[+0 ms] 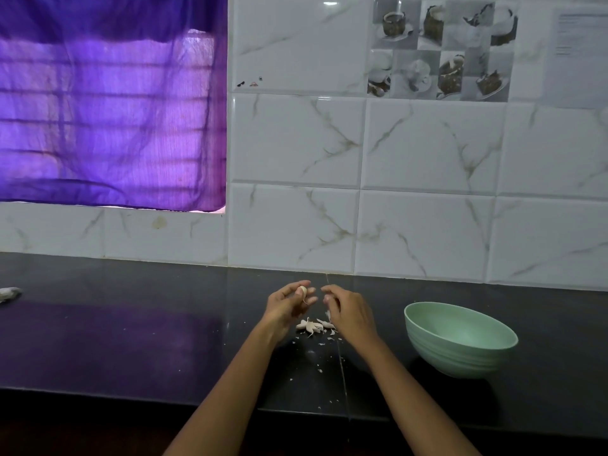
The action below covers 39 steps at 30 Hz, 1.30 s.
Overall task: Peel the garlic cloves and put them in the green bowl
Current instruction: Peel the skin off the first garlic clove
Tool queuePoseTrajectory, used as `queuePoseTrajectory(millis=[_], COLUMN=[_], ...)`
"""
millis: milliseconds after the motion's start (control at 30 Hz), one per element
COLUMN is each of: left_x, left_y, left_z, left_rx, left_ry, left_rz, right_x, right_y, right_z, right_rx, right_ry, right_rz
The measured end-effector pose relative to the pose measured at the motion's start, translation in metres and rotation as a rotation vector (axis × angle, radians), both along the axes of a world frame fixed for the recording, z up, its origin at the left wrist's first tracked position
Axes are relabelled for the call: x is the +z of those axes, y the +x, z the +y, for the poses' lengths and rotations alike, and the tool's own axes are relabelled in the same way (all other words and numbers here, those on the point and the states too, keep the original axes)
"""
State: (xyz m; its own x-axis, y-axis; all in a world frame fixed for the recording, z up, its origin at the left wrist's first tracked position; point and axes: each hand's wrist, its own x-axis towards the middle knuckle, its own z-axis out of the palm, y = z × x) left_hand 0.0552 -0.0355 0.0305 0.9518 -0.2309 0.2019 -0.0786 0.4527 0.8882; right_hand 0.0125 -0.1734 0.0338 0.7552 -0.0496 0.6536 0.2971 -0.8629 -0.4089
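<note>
My left hand (289, 304) pinches a pale garlic cloves piece, one garlic clove (302, 291), between thumb and fingertips above the black counter; a thin strip of skin hangs from it. My right hand (345, 311) hovers just to its right with curled fingers, and a white scrap of peel shows at its fingertips. Below the hands lies a small heap of unpeeled cloves and skins (314, 325). The green bowl (460, 343) stands to the right of my right hand; its inside looks bare from here.
The black counter (131, 340) runs to a marbled tile wall. Flakes of peel (319, 366) are scattered toward the front edge. A pale object (10, 292) lies at the far left. A purple curtain (108, 103) covers the window.
</note>
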Motion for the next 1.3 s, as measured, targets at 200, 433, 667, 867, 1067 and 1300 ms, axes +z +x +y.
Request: queuePoseTrajectory(millis=[200,433,667,867,1067,1300], left_x=[0.001,0.001,0.001,0.003,0.002,0.003], left_y=[-0.004,-0.01,-0.012,-0.014,-0.015,-0.016], left_z=[0.0,0.0,0.0,0.0,0.0,-0.001], left_rx=[-0.025,-0.026,-0.065,-0.074,-0.088,-0.097], left_ry=[-0.017,0.117,0.209,0.236,0.266,0.243], left_rz=[-0.001,-0.023,-0.027,-0.009,-0.025,-0.02], right_x=[0.001,0.002,0.002,0.002,0.004,0.003], right_y=[0.001,0.001,0.005,0.003,-0.003,-0.002], right_z=[-0.002,0.001,-0.002,-0.003,-0.003,-0.002], right_rx=[-0.027,0.213,0.178,0.108,0.032,0.048], right_ry=[0.0,0.084,0.156,0.103,-0.023,-0.101], right_rz=[0.005,-0.143,-0.136,-0.138,-0.12,-0.015])
